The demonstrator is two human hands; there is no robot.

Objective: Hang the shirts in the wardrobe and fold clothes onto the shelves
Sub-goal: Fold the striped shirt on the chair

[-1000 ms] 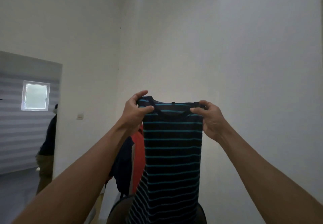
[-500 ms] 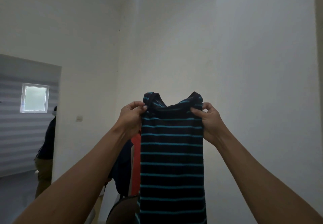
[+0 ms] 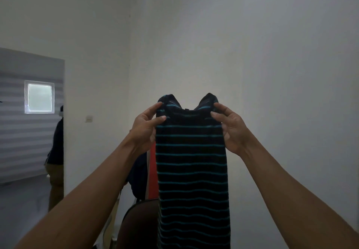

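Risk: striped shirt (image 3: 192,171) hangs mid-air before white wall (image 3: 291,73), shoulders pinched by left hand (image 3: 147,126) and right hand (image 3: 231,130); either thumb-and-finger grip looks light, so one side may slip and sag lopsided.

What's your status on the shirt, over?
Left hand and right hand each pinch a shoulder of the black knit shirt with teal stripes. Shirt hangs straight down. Nothing blocks it.

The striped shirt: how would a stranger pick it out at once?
Find the white wall corner; just right of it, the left hand and right hand hold up the striped shirt by its shoulders. Unlike the plain orange garment and navy garment behind it, it is black with thin teal stripes.
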